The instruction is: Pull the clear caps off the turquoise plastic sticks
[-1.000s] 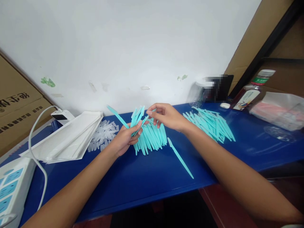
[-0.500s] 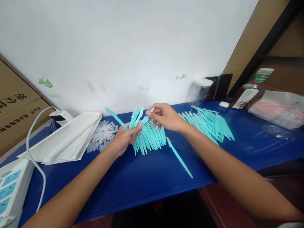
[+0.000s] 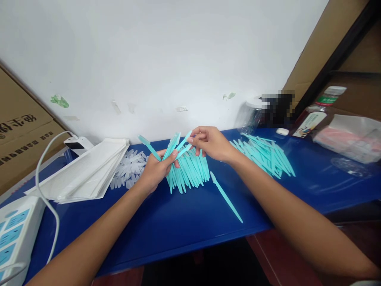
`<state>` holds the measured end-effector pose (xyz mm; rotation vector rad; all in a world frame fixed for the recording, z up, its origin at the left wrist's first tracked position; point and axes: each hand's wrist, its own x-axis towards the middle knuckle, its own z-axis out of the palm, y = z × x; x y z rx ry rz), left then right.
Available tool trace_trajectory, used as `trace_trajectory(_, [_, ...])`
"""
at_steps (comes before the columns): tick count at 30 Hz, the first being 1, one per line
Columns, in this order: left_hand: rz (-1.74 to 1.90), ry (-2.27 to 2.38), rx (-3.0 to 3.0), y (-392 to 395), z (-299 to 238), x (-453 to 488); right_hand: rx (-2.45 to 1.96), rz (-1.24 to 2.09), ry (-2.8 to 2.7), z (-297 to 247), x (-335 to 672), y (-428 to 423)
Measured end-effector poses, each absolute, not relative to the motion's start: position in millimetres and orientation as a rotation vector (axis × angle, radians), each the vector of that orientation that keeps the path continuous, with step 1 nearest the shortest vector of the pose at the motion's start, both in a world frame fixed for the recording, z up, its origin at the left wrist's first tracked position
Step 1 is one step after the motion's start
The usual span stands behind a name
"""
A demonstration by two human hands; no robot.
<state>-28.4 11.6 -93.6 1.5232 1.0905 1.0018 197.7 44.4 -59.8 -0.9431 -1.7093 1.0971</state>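
Observation:
Several turquoise eyebrow razors (image 3: 172, 146) fan out from my left hand (image 3: 157, 169), which is closed around their handles. One of them (image 3: 150, 148) sticks out to the left, apart from the others. My right hand (image 3: 210, 143) pinches the upper end of another turquoise razor (image 3: 186, 140), whose lower end is at my left thumb. Beneath both hands lies a dense row of the same razors (image 3: 190, 171). A single razor (image 3: 226, 197) rests slantwise on the blue table, to the right of that row. My fingertips partly hide the pinched end.
Small translucent caps (image 3: 131, 167) are heaped left of my left hand, beside white paper sleeves (image 3: 86, 171). More razors (image 3: 268, 155) lie in a pile on the right. A power strip (image 3: 18, 234) with a white cable, a bottle (image 3: 315, 115) and a plastic bag (image 3: 351, 137) line the table's sides.
My right hand has shifted slightly up and right, and the razor it pinches now stands out more clearly from the bunch. My left hand keeps its hold. The view has moved slightly.

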Motion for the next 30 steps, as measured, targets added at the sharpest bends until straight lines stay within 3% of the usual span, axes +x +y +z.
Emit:
trace_trajectory(8, [1.037, 1.146, 1.601, 13, -97, -29, -1.030, 0.989, -1.729, -62, 198, 47])
trace_trajectory(14, [1.063, 1.167, 1.593, 14, -97, -29, -1.519, 0.480, -2.230, -43, 225, 42])
trace_trajectory(20, [1.068, 1.174, 1.555, 14, -98, -29, -1.832, 1.015, -2.628, -24, 234, 26])
trace_trajectory(30, [1.056, 1.184, 1.524, 12, -94, -27, -1.882, 1.191, -2.732, -35, 222, 25])
